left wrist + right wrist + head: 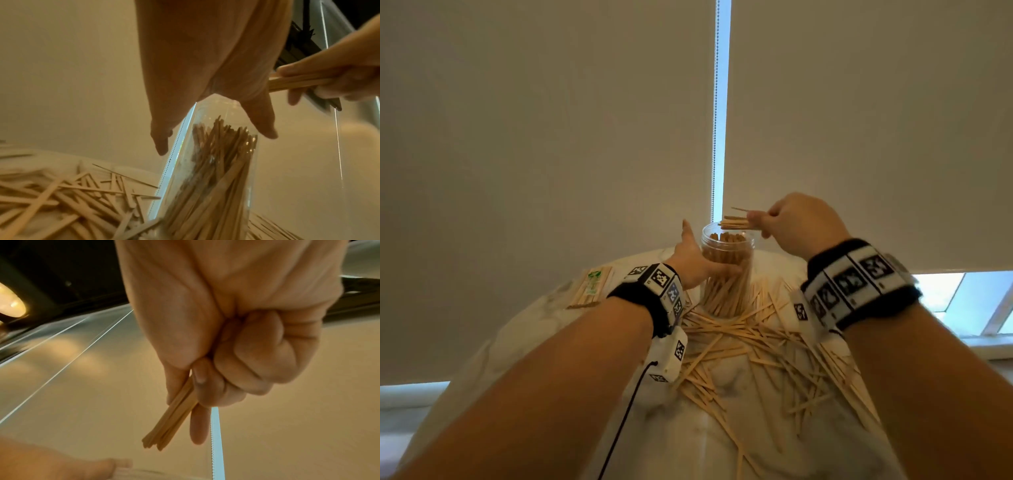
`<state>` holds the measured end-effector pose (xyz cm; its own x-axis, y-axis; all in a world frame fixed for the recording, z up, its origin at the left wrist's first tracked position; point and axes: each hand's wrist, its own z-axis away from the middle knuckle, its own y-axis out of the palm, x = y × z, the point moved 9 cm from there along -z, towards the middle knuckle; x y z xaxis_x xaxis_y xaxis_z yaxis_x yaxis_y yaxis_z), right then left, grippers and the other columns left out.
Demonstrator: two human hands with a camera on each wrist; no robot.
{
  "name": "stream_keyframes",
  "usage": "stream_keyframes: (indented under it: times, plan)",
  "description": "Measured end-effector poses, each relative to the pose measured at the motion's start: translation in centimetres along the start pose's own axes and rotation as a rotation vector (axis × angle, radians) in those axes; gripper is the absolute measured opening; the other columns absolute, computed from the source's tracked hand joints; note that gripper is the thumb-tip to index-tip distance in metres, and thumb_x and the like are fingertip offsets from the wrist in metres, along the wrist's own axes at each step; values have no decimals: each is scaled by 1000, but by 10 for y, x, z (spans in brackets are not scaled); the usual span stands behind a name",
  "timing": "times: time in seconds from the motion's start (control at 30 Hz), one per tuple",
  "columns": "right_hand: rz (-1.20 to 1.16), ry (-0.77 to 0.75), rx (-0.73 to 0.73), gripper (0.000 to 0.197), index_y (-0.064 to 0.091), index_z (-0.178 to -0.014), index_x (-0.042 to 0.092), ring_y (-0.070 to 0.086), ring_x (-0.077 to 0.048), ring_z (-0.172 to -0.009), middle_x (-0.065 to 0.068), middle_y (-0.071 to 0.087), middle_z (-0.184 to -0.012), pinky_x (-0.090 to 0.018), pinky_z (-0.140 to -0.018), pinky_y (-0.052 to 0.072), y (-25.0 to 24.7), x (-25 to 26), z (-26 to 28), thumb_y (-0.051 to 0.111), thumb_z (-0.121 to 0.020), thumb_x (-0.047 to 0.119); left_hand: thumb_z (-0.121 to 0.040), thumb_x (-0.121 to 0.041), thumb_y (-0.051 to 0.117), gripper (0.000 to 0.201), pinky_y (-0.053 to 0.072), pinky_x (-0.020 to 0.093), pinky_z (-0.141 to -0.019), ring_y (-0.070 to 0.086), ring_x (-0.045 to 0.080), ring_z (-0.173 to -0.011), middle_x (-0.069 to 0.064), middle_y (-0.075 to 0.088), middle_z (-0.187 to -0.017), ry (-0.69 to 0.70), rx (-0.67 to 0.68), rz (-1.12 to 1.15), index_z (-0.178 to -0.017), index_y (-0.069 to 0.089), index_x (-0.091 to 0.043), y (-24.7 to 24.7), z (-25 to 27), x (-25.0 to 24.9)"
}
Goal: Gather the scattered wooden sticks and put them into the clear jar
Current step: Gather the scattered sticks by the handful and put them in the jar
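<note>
Here, item by item. Blinds (551, 137): two, drawn, behind everything. Table (524, 329): round, pale, marbled. Loose sticks (739, 342): many, scattered across the table around the jar's foot. Jar (726, 270): clear, upright among them, lid off, packed with standing sticks. Wrapped pack of sticks (590, 286): far left on the table. My left hand (693, 262): wrapped round the jar's side, thumb up. My right hand (796, 221): fingers curled, pinching a small bundle of sticks (734, 222) level just above the jar's mouth.
</note>
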<state>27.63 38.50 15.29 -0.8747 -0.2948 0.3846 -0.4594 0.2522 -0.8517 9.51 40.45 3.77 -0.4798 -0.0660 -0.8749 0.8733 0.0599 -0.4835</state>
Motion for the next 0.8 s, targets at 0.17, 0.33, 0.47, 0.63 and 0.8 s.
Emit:
stream_keyframes:
  times: [0.17, 0.33, 0.47, 0.63, 0.8]
  plan:
    - [435, -112, 175, 53, 69, -98, 11, 61, -22, -81, -1, 60, -77, -36, -78, 51, 29, 36, -56, 53, -93, 61, -56, -43, 97, 156, 46, 39, -104, 54, 19, -127, -2, 52, -140, 92, 10, 218, -154, -24, -32, 16, -25, -2]
    - [690, -247, 329, 50, 64, -118, 6, 61, -23, -99, -4, 66, -103, -32, -80, 42, 55, 61, -66, 43, -103, 49, -69, -29, 92, 119, 47, 21, -79, 62, 17, -112, 4, 64, -128, 150, 14, 244, -155, 9, -24, 17, -25, -2]
    - [655, -340, 428, 34, 73, -101, 11, 62, -16, -79, 5, 65, -73, -31, -82, 52, 72, 75, -74, 61, -95, 42, -76, -24, 87, 112, 42, 17, -77, 57, 13, -106, 2, 60, -129, 164, 0, 219, -155, 8, -20, 15, -16, -5]
    - [714, -345, 455, 29, 62, -68, 18, 63, -14, -71, 6, 63, -64, -29, -81, 55, 84, 72, -80, 70, -90, 36, -77, -21, 86, 108, 46, 13, -73, 59, 10, -101, -2, 58, -121, 181, -14, 230, -154, 10, -19, 13, -14, -5]
    - [768, -324, 446, 24, 71, -88, 13, 57, -12, -65, 5, 59, -66, -26, -73, 52, 85, 75, -85, 66, -93, 35, -72, -33, 89, 113, 48, 39, -102, 58, 24, -120, 3, 59, -131, 174, -10, 219, -153, 11, -25, 15, -19, 1]
